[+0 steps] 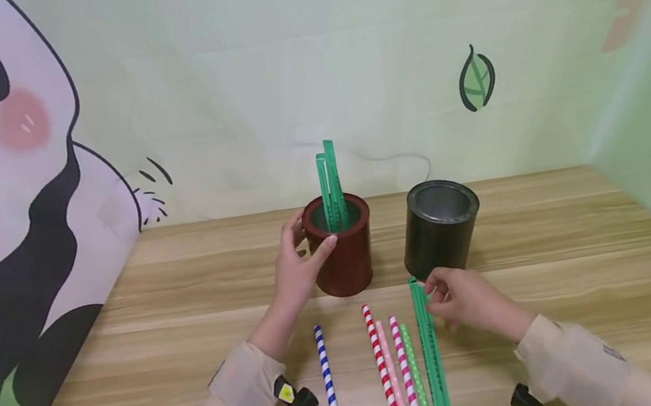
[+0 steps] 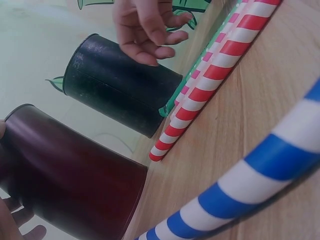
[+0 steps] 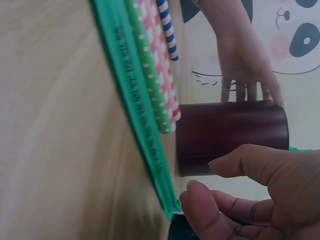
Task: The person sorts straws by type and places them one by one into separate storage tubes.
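A dark red cylindrical cup (image 1: 344, 263) stands upright, with green wrapped straws (image 1: 332, 184) sticking out of its mouth. My left hand (image 1: 295, 263) grips its left side, thumb at the front near the rim. More green printed wrapped straws (image 1: 432, 355) lie lengthwise on the wooden table. Beside their far end is my right hand (image 1: 469, 297), fingers loosely bent. In the right wrist view the right thumb (image 3: 245, 162) and fingers stand apart with nothing between them. A black cylindrical cup (image 1: 440, 235) stands just beyond this hand.
Left of the green wrapped straws lie a green dotted straw (image 1: 416, 372), a pink-striped straw (image 1: 407, 377), a light pink straw (image 1: 392, 375) and a red-striped straw (image 1: 382, 370). A blue-striped straw (image 1: 329, 385) lies apart, nearer the left forearm. Behind the table rises a panda-printed backdrop (image 1: 220, 92).
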Available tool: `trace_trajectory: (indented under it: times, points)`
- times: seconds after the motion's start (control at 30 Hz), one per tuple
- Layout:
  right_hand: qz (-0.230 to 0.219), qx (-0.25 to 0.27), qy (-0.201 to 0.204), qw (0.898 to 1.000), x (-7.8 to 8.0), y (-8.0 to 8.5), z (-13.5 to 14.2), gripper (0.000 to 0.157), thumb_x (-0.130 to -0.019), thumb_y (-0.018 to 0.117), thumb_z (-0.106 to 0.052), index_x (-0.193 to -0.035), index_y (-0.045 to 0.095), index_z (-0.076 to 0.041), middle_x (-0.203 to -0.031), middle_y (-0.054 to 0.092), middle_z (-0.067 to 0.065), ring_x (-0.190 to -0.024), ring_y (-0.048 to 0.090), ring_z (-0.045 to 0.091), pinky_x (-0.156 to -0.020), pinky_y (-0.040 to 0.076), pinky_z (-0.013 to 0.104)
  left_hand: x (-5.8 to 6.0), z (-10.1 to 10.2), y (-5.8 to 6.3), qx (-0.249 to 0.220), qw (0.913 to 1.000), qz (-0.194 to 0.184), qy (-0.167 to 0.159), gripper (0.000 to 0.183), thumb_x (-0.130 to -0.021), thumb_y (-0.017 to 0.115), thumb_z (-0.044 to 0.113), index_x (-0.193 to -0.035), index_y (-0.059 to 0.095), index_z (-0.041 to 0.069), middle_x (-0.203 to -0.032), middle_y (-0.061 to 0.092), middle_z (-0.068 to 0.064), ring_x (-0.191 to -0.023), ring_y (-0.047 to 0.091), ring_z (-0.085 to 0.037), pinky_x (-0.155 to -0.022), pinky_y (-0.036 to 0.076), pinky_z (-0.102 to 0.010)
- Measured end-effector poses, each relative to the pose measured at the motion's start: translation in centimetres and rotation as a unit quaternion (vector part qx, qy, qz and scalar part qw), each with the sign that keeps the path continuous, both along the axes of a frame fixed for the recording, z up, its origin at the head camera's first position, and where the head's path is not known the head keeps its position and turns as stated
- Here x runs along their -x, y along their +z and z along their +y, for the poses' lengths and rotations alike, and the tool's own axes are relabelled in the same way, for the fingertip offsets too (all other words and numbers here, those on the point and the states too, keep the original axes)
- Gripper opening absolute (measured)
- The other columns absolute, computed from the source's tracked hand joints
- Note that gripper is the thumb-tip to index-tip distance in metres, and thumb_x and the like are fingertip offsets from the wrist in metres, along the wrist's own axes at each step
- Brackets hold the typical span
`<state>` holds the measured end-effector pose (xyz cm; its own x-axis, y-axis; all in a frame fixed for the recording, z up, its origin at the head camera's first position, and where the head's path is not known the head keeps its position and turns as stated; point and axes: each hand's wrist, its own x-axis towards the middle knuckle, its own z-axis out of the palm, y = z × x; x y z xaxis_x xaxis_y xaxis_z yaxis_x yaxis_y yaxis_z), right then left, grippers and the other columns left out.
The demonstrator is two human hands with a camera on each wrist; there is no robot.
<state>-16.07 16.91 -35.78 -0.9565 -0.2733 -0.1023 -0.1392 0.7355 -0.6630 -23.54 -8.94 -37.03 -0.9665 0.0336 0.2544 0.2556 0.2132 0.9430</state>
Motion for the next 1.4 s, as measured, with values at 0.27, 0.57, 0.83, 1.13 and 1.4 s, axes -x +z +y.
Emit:
trace_trajectory:
  times: [0.27, 0.57, 0.83, 1.13, 1.4]
  points:
    - [-0.014, -0.01, 0.01, 1.0, 0.0, -1.2, 0.0, 0.02, -0.082, 0.066, -0.004, -0.099, 0.057, 0.002, -0.068, 0.058, 0.004, -0.05, 0.055, 0.012, -0.052, 0.049, 0.026, 0.1, -0.2, -0.1, 0.003, 1.0, -0.001, -0.004, 0.073, -0.086, 0.069, 0.038, -0.147, 0.031, 0.024, -0.148, 0.043, -0.006, -0.137, 0.04, -0.026, -0.11, 0.035, -0.051]
    - [-0.005, -0.049, -0.006, 0.999, 0.2, -2.0, -0.5, 0.017, -0.078, 0.068, -0.004, -0.091, 0.057, -0.001, -0.063, 0.054, 0.003, -0.047, 0.053, 0.012, -0.05, 0.046, 0.025, 0.2, -0.1, -0.2, 0.006, 1.0, -0.006, -0.005, 0.072, -0.087, 0.069, 0.039, -0.147, 0.031, 0.025, -0.147, 0.044, -0.004, -0.137, 0.039, -0.024, -0.11, 0.035, -0.05]
    - [0.008, -0.085, -0.02, 0.996, 0.4, -2.0, -1.2, 0.017, -0.078, 0.069, -0.005, -0.086, 0.055, -0.003, -0.061, 0.053, 0.003, -0.043, 0.055, 0.012, -0.05, 0.043, 0.025, 0.0, -0.1, -0.1, 0.003, 1.0, -0.004, -0.004, 0.072, -0.087, 0.069, 0.038, -0.147, 0.032, 0.025, -0.147, 0.044, -0.005, -0.137, 0.039, -0.025, -0.11, 0.035, -0.05]
    - [0.001, -0.124, -0.036, 0.992, 0.8, -2.1, -1.9, 0.02, -0.079, 0.072, -0.01, -0.084, 0.054, -0.003, -0.07, 0.054, 0.006, -0.043, 0.056, 0.011, -0.048, 0.045, 0.022, 0.0, -0.1, 0.0, -0.001, 1.0, -0.004, -0.004, 0.074, -0.086, 0.07, 0.038, -0.147, 0.031, 0.025, -0.148, 0.043, -0.006, -0.137, 0.04, -0.026, -0.11, 0.035, -0.051]
    - [-0.022, -0.137, -0.044, 0.989, 1.0, -2.1, -2.0, 0.02, -0.082, 0.072, -0.011, -0.086, 0.055, -0.003, -0.072, 0.056, 0.007, -0.044, 0.057, 0.011, -0.049, 0.045, 0.022, 0.0, -0.1, 0.0, -0.001, 1.0, -0.004, -0.003, 0.075, -0.086, 0.071, 0.037, -0.148, 0.031, 0.024, -0.149, 0.043, -0.006, -0.138, 0.039, -0.027, -0.11, 0.035, -0.052]
